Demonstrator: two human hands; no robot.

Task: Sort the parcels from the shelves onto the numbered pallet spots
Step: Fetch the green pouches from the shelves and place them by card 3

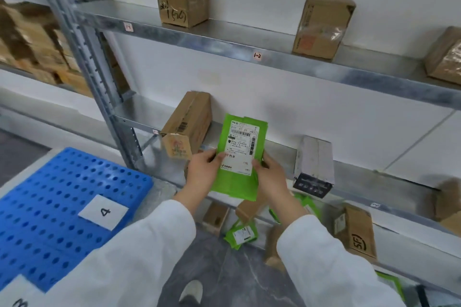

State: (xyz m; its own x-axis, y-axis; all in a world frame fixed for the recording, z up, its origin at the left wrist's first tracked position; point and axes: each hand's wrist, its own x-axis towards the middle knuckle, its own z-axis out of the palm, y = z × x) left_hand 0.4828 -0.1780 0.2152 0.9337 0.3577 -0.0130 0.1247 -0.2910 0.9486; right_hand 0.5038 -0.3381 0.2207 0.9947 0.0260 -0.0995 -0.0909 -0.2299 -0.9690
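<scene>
Both mitts, left hand (pixel 203 168) and right hand (pixel 270 173), pinching green mailer (pixel 239 154) in front of middle shelf (pixel 361 174). Label-reading step, I reckon. Next: match number, carry to blue pallet (pixel 50 207), maybe.

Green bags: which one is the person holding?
The upright green bag with its white label facing the camera, gripped by the left hand and right hand. The other green bags lie lower down, untouched.

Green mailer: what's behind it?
Behind the mailer runs the middle shelf, a brown box at its left. Left hand and right hand grip its sides. Anything on the shelf directly behind is covered.
</scene>
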